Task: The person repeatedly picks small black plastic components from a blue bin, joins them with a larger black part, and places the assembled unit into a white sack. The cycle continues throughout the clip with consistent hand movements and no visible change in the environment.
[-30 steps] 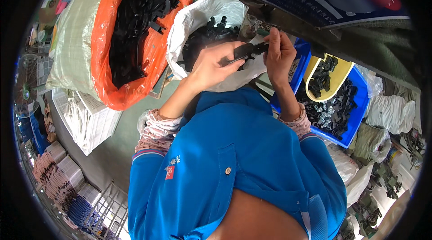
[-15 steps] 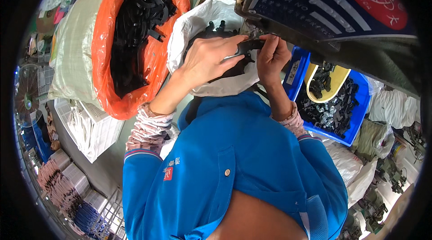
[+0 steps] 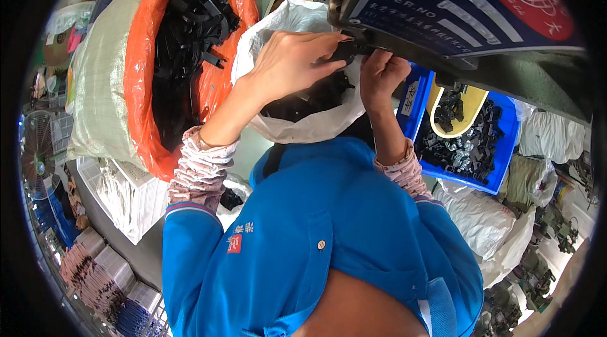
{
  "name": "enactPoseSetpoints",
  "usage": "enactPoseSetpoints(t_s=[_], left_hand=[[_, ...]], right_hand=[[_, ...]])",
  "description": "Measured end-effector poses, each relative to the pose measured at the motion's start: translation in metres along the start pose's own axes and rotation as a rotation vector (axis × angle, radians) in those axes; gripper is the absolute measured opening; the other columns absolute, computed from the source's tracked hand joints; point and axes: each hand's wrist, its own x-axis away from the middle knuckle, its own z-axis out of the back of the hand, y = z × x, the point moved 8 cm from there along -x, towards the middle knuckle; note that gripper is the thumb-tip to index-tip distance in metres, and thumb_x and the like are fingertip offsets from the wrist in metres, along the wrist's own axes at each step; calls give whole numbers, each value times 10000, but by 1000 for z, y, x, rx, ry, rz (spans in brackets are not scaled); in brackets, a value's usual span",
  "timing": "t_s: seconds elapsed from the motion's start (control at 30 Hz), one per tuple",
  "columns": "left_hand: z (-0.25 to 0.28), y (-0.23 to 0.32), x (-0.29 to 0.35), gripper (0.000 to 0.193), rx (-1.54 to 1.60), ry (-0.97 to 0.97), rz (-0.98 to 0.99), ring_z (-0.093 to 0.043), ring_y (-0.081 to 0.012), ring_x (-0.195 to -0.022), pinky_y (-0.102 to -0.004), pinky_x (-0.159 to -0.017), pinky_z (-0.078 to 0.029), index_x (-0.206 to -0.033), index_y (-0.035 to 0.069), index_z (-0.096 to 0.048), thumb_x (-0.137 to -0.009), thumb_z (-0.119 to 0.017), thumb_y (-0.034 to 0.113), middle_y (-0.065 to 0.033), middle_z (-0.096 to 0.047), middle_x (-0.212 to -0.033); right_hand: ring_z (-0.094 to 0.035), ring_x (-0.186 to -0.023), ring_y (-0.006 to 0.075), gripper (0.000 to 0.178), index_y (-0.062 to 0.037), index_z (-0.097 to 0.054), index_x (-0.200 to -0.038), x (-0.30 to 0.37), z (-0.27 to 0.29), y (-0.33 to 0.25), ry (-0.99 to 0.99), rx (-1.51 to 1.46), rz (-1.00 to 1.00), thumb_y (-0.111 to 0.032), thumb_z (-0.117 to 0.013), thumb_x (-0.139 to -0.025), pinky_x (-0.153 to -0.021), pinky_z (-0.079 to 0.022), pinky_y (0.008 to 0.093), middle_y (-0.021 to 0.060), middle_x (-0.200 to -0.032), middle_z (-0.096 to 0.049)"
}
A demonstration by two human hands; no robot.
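Note:
My left hand [image 3: 284, 62] reaches over the white sack [image 3: 338, 119], thumb and fingers closed around a dark plastic part [image 3: 344, 52]. That part lies below the machine's dark edge, its far end hidden. Close by on the right, my right hand [image 3: 383, 78] is closed in a pinch near the part's right end, right under the machine head [image 3: 404, 45]. What its fingertips grip is too hidden to make out. Below my left hand, black plastic pieces [image 3: 310, 100] fill the bottom of the white sack.
An orange-lined woven sack [image 3: 136, 78] full of black parts stands at the left. On the right, a blue bin [image 3: 504, 166] holds small black and metallic parts and a yellow scoop-like container [image 3: 469, 125]. A machine plate [image 3: 404, 2] overhangs the upper right. A white basket [image 3: 142, 204] stands lower left.
Both hands have shifted slightly up, farther under the machine's edge. The part between them has moved up as well, and the whole view has tilted a little.

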Motion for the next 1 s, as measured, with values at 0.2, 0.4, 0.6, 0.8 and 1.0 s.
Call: enactPoseSetpoints(t_s=[0.2, 0.4, 0.6, 0.8, 1.0], left_hand=[[-3, -9, -3, 406, 3, -92, 136, -556, -213, -558, -328, -547, -452, -1166, 89, -688, -781, -769, 188, -37, -553, -645], [-24, -24, 6, 409, -56, -176, 230, -583, -270, -583, -350, -567, -465, -1154, 80, -688, -775, -775, 208, -69, -584, -684], [-10, -20, 16, 302, 60, -134, 231, -647, -316, -695, -359, -647, -500, -1058, 20, -681, -803, -757, 163, -123, -666, -822], [-11, -19, 28, 179, 131, -157, 324, -686, -306, -834, -351, -718, -522, -965, -6, -658, -833, -723, 95, -149, -701, -921], [-4, -15, 30, 200, 70, -90, 243, -683, -295, -853, -346, -750, -516, -948, 7, -657, -801, -759, 97, -130, -695, -909]], right_hand=[[-623, -584, 237, 157, 21, -632, -851, -4, -1, -7, -80, 266, -29, -80, -535, -922, -524, -432, 356, 180, -663, -602], [-607, -733, 424, 127, 5, -647, -903, -3, -10, 18, -159, 460, 87, -88, -565, -873, -624, -458, 439, 243, -864, -629], [-591, -529, 222, 263, -12, -632, -910, -5, -2, 49, -308, 49, -424, -224, -498, -992, -467, -421, 343, 115, -649, -605], [-638, -818, 315, 192, -24, -608, -1058, -40, -16, 110, -545, 710, 396, -140, -524, -931, -695, -495, 389, 176, -902, -648], [-609, -932, 342, 242, -74, -626, -1091, -27, -31, 145, -512, 853, 484, -159, -557, -875, -825, -466, 428, 154, -1017, -648]])
